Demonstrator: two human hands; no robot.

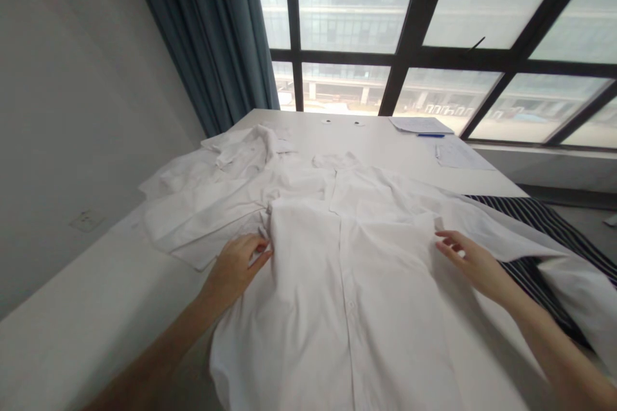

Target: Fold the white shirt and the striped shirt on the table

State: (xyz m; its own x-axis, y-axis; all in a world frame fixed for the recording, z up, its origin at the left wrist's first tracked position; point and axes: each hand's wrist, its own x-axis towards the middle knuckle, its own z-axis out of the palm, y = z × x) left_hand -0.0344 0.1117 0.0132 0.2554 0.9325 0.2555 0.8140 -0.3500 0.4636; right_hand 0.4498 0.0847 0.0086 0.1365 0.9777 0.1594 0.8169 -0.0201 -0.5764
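A white button-up shirt (308,257) lies front up across the white table, its collar toward the window and its lower part hanging toward me. My left hand (238,263) is closed at the shirt's left side below the sleeve, thumb and fingers pinching the cloth. On the opposite side, my right hand (465,260) has its fingertips closed on the shirt's edge below the right sleeve. Between both hands the cloth is raised in a soft fold across the chest. The right sleeve stretches out over a black striped cloth (530,212).
More crumpled white clothing (207,170) lies at the left back of the table (299,122). Papers (419,124) and a blue pen (430,135) rest at the far right. A blue curtain (212,32) and a wall border the left side; windows stand behind.
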